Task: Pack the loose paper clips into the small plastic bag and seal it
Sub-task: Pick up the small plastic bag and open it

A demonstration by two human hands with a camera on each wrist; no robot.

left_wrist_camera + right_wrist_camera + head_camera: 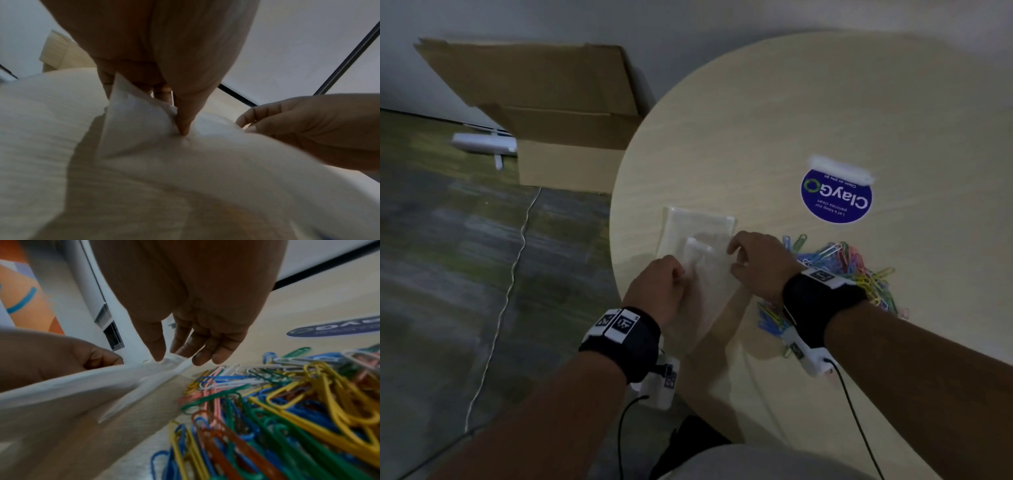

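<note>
Meanwhile both hands' grip pinches plastic bag (702, 274); paper clips (842, 267) beside right hand (756, 263), left hand (657, 287).

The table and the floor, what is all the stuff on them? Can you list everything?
Table: one, round, pale wood.
Plastic bag: one lifted, clear, at the near left of the table; more clear plastic lies flat beyond it.
Paper clips: too many to count, mixed colours, piled right of the bag.
Sticker: one, round, blue, beyond the clips.
Cardboard box: one, brown, open, on the floor left of the table.
White cable: one, across the floor.
Left hand: pinches the bag's left side.
Right hand: pinches the bag's right edge.
</note>
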